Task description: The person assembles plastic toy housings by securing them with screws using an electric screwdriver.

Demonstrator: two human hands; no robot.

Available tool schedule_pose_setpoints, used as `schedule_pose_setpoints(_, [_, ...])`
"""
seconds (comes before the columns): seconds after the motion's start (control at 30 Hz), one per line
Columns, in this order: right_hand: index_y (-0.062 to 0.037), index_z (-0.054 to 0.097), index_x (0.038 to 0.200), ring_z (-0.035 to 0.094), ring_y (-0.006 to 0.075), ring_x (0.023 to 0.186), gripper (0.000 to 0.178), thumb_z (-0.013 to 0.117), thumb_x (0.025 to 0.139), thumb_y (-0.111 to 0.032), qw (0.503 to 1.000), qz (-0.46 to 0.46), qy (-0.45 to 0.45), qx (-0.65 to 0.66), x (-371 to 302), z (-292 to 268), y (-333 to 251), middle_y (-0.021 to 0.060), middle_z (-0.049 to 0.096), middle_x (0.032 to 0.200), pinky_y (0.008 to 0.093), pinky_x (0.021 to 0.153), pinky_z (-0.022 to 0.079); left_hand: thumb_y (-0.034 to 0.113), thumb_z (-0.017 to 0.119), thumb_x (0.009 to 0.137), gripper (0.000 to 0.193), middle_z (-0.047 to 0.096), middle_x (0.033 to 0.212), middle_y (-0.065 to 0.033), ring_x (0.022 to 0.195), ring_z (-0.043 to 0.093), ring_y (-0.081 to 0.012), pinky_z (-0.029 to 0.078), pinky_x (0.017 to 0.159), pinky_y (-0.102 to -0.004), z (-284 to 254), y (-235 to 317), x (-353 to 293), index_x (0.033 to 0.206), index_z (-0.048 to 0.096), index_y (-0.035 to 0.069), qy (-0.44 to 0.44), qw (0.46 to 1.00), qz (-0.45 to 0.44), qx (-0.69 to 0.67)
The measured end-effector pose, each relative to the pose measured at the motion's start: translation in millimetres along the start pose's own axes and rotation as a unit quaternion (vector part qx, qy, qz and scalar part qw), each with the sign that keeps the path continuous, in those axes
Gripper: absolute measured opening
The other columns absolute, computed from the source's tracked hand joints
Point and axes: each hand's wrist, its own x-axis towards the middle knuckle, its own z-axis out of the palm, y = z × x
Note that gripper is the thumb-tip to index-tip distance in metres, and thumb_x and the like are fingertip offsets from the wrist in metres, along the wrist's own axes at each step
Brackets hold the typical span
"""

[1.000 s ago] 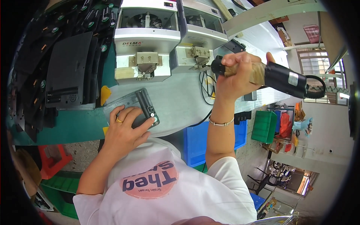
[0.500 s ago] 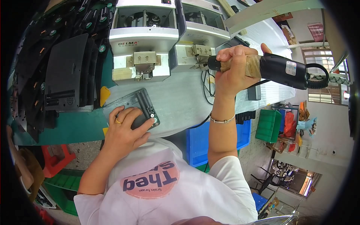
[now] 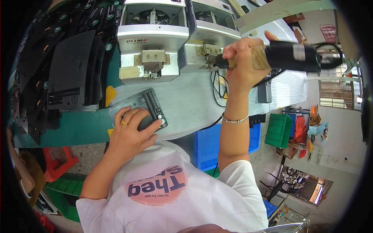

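Observation:
A dark plastic housing panel (image 3: 135,101) lies tilted on the white-covered bench in front of me. My left hand (image 3: 132,134), a ring on one finger, rests on it with fingers apart, the index fingertip close to a small round green part at the panel's corner. My right hand (image 3: 245,64) is raised and wrapped round the taped grip of a black electric screwdriver (image 3: 293,56). The tool lies almost level, its black nose pointing left beside the front of the right screw feeder (image 3: 194,52). A second screw feeder (image 3: 153,33) stands to its left, behind the panel.
Stacked black housings (image 3: 72,70) crowd the bench's left side. A black cable (image 3: 214,87) loops over the white sheet (image 3: 186,105). Below the bench edge sits a blue crate (image 3: 206,147); a green crate (image 3: 279,126) stands farther right. Another person's arm (image 3: 17,163) shows at far left.
My right hand has moved slightly right and up with the electric screwdriver, whose rear end has swung upward and is blurred. My left hand stays on the panel.

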Motion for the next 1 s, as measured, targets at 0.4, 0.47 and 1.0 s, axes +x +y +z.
schedule_pose_setpoints(0.4, [0.0011, 0.033, 0.131, 0.055, 0.0152, 0.052, 0.056, 0.063, 0.085, 0.006, 0.998, 0.054, 0.032, 0.014, -5.0, 8.8, -17.9, 0.0090, 0.056, 0.072, 0.0314, 0.049, 0.051, 0.020, 0.079, 0.066, 0.050, 0.054, 0.117, -0.0095, 0.114, 0.051, -0.0282, 0.037, 0.102, -0.0494, -14.2, 2.1, -11.8, 0.113, 0.063, 0.016, 0.051, 0.998, -0.011, -0.035])
schedule_pose_setpoints(0.47, [0.0007, 0.029, 0.133, 0.053, 0.0151, 0.052, 0.056, 0.060, 0.086, 0.006, 0.996, 0.061, 0.033, 0.054, -16.8, 13.6, -29.1, 0.0095, 0.055, 0.070, 0.0327, 0.048, 0.050, 0.019, 0.080, 0.064, 0.050, 0.055, 0.116, -0.0094, 0.114, 0.051, -0.0285, 0.038, 0.100, -0.0486, -14.5, -3.4, -18.7, 0.110, 0.063, 0.014, 0.086, 0.996, -0.006, -0.027])
schedule_pose_setpoints(1.0, [-0.0129, 0.026, 0.133, 0.048, 0.0133, 0.050, 0.059, 0.064, 0.088, -0.002, 0.965, 0.173, -0.110, 0.166, -129.9, 85.0, -50.6, 0.0043, 0.052, 0.076, 0.0302, 0.046, 0.049, 0.021, 0.080, 0.063, 0.035, 0.056, 0.114, -0.0068, 0.115, 0.051, -0.0273, 0.038, 0.100, -0.0474, 0.7, -9.4, -46.5, 0.097, 0.072, 0.018, 0.131, 0.991, -0.016, 0.005])
